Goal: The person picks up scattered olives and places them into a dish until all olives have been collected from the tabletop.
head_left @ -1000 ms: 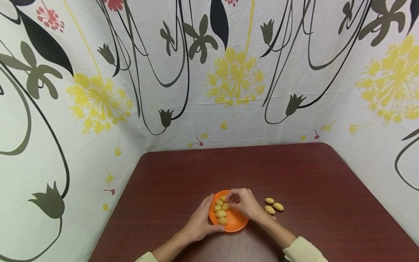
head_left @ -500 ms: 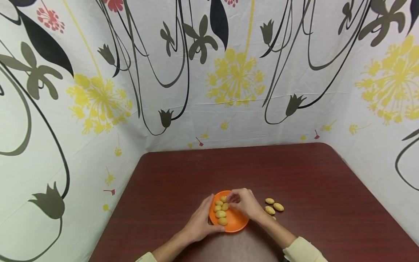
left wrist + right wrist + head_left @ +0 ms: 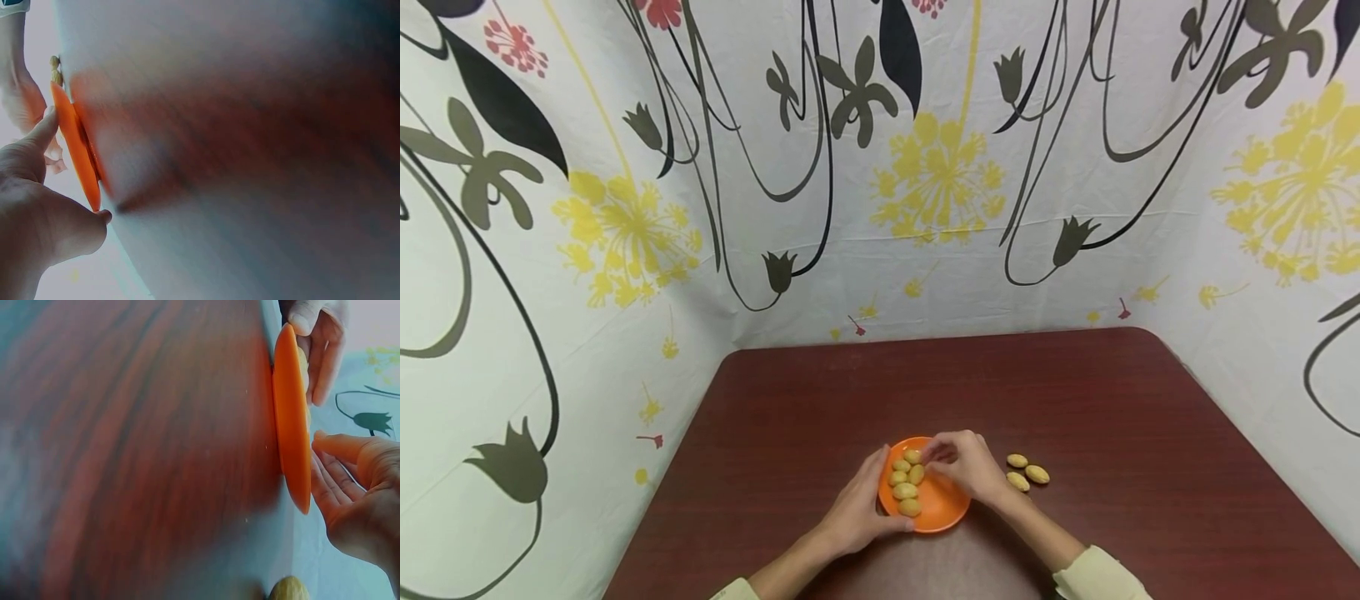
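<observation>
A shallow orange plate (image 3: 942,510) lies on the table, with several tan oval nuts (image 3: 905,491), seemingly in their shells, along its left half. My left hand (image 3: 859,510) grips the plate's left rim, fingers along the far side and thumb at the near edge. In the left wrist view that left hand (image 3: 47,206) spans the plate (image 3: 78,153) edge. My right hand (image 3: 968,468) hovers over the plate's right side, its fingertips close beside one nut (image 3: 917,474). Between its loosely bent fingers I see nothing held; in the right wrist view this hand (image 3: 365,487) stays beside the plate.
To the right of my right forearm, three loose nuts (image 3: 1028,473) lie on the dark red-brown table (image 3: 820,400). One nut (image 3: 289,589) shows at the bottom of the right wrist view. A flower-printed cloth (image 3: 850,217) hangs around the table's back and sides.
The right fingertips have drawn slightly to the right from the nut beside them. A further loose nut, partly seen by the right forearm earlier, is hidden now. The left hand stays in place.
</observation>
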